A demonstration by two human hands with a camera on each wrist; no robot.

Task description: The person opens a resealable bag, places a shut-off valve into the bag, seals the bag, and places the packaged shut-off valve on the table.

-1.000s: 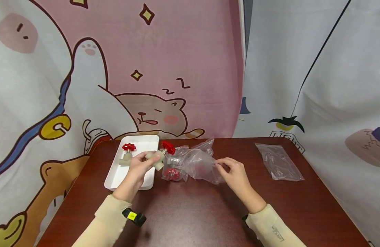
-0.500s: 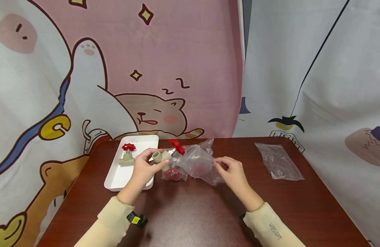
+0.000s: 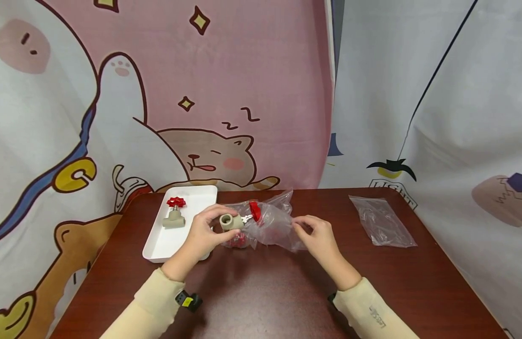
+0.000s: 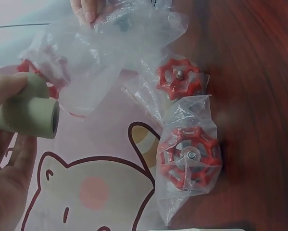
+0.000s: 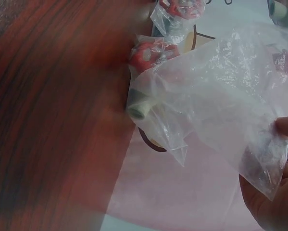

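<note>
My left hand (image 3: 203, 233) grips a grey-green stop valve (image 3: 232, 221) by its pipe body, between thumb and fingers. The valve's red handwheel (image 3: 255, 211) points right, against a clear plastic bag (image 3: 277, 225). In the left wrist view the bag film overlaps part of that wheel; how far inside it sits I cannot tell. With thumb and fingertips my right hand (image 3: 320, 240) pinches the bag's right end, raised off the table. Beneath and behind it lie two more valves in clear bags, a nearer bagged valve (image 4: 189, 156) and a farther bagged valve (image 4: 178, 77).
A white tray (image 3: 167, 247) stands at the left, holding an unbagged valve (image 3: 174, 219) with its red wheel up. Flat on the table's right side lies another clear bag (image 3: 383, 221). A printed curtain (image 3: 261, 70) hangs right behind the table's (image 3: 269, 292) back edge.
My left hand has moved right from the tray's edge, turning the valve so its wheel swings from up-right to rightward, onto the bag. My right hand keeps its pinch, almost unmoved.
</note>
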